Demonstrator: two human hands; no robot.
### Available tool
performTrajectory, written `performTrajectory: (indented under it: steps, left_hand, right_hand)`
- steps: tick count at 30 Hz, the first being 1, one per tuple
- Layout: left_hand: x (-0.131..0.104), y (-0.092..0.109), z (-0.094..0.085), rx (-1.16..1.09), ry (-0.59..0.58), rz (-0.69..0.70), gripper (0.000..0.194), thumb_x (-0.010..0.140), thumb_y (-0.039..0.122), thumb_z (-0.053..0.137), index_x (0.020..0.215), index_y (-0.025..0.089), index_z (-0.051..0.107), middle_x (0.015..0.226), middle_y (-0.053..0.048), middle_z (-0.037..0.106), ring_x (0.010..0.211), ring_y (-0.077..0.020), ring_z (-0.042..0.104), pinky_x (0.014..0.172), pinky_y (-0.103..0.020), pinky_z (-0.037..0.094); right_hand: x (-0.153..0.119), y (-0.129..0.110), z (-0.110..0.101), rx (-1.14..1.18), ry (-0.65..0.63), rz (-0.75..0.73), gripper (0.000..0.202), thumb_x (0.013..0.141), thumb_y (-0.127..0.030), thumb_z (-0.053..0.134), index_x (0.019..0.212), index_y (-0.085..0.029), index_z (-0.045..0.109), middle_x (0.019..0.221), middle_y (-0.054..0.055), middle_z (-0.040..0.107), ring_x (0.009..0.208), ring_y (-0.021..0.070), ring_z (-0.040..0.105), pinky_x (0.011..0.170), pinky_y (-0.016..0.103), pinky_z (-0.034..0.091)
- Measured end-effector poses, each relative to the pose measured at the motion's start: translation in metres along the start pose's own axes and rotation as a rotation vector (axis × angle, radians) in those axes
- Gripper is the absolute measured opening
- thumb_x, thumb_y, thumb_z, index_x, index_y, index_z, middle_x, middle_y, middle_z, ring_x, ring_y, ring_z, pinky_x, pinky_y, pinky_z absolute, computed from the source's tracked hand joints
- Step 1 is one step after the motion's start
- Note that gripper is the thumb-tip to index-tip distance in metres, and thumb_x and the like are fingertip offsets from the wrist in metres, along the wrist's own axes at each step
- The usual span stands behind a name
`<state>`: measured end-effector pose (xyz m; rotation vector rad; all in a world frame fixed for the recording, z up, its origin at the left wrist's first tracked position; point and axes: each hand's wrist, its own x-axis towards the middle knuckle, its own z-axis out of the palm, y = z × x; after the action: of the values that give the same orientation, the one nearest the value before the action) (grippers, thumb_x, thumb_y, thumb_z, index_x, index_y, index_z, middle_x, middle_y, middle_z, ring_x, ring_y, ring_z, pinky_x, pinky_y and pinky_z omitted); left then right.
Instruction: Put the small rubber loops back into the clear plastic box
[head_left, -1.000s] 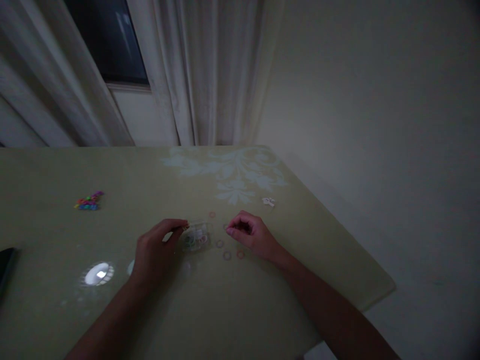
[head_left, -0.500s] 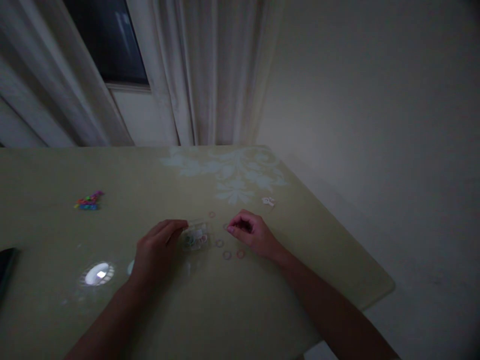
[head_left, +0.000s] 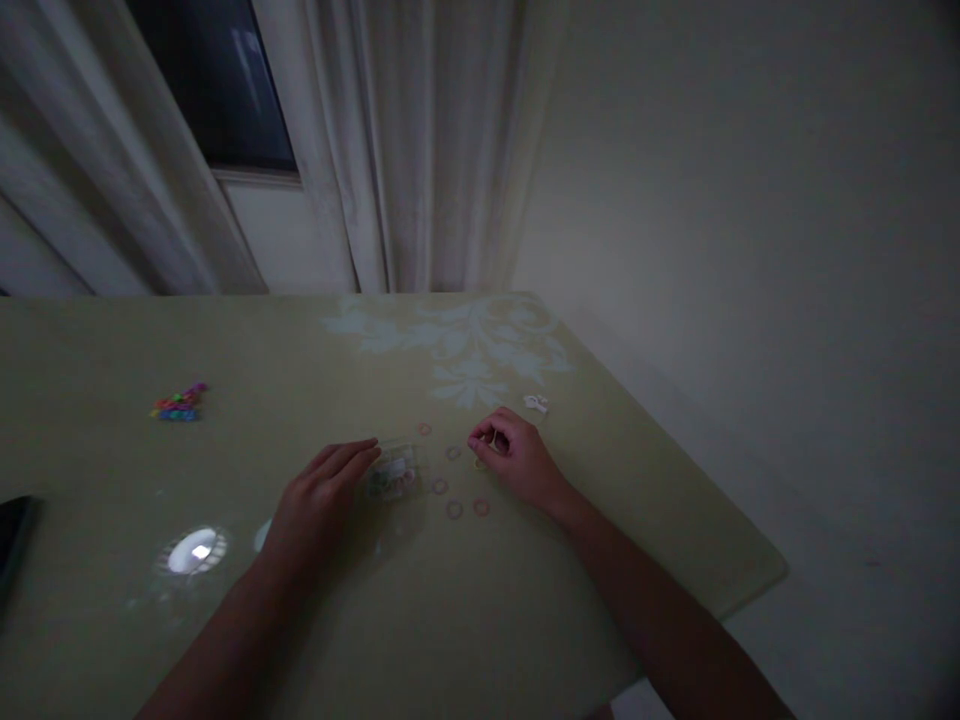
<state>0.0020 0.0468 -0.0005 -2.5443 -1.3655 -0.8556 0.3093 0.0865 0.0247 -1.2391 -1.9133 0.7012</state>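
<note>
Left hand: fingers together at the left edge of the clear box, which lies just to their right; grip cannot be told. Right hand: thumb and forefinger narrowed to a pinch (any hold unclear), yellow ring beside the thumb. Best served, probably, by steadying the box and pinching lightly. Box sides run away from the hands, long axis indistinct; the ring's orientation is unclear.
</note>
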Motion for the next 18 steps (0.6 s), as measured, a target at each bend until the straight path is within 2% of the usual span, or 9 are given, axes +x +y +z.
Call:
performTrajectory:
  steps: [8, 11, 14, 18]
  left_hand:
    - [-0.002, -0.004, 0.007, 0.006, -0.063, 0.001, 0.046, 0.082, 0.015, 0.061, 0.126, 0.012, 0.075, 0.13, -0.019, 0.077, 0.112, -0.0337, 0.076, 0.095, -0.044, 0.064]
    - [-0.002, -0.004, 0.008, 0.005, -0.079, 0.002, 0.051, 0.082, 0.015, 0.062, 0.131, 0.011, 0.072, 0.133, -0.019, 0.076, 0.115, -0.0338, 0.075, 0.097, -0.044, 0.063]
    - [-0.003, -0.003, 0.008, 0.003, -0.076, -0.004, 0.054, 0.08, 0.014, 0.062, 0.133, 0.012, 0.071, 0.132, -0.019, 0.076, 0.115, -0.0338, 0.074, 0.096, -0.043, 0.063]
    - [0.0, 0.001, 0.008, -0.029, -0.048, -0.086, 0.053, 0.078, 0.013, 0.064, 0.131, 0.012, 0.071, 0.129, -0.018, 0.076, 0.113, -0.0334, 0.073, 0.097, -0.043, 0.062]
  right_hand:
    - [-0.004, 0.006, 0.01, -0.122, -0.15, -0.031, 0.008, 0.099, -0.018, 0.071, 0.103, -0.018, 0.077, 0.102, 0.005, 0.064, 0.086, 0.0154, 0.061, 0.077, 0.028, 0.046]
    - [-0.002, 0.008, 0.001, -0.135, -0.188, -0.015, 0.01, 0.099, -0.015, 0.07, 0.105, -0.018, 0.077, 0.104, 0.006, 0.066, 0.086, 0.0148, 0.062, 0.078, 0.028, 0.046]
    - [0.002, 0.012, -0.012, -0.144, -0.217, 0.04, 0.008, 0.094, -0.012, 0.073, 0.099, -0.017, 0.078, 0.095, 0.004, 0.067, 0.077, 0.0135, 0.06, 0.075, 0.028, 0.045]
    - [0.003, 0.018, -0.019, -0.158, -0.255, 0.079, 0.006, 0.087, -0.011, 0.077, 0.091, -0.016, 0.077, 0.088, 0.003, 0.066, 0.075, 0.014, 0.06, 0.072, 0.027, 0.045]
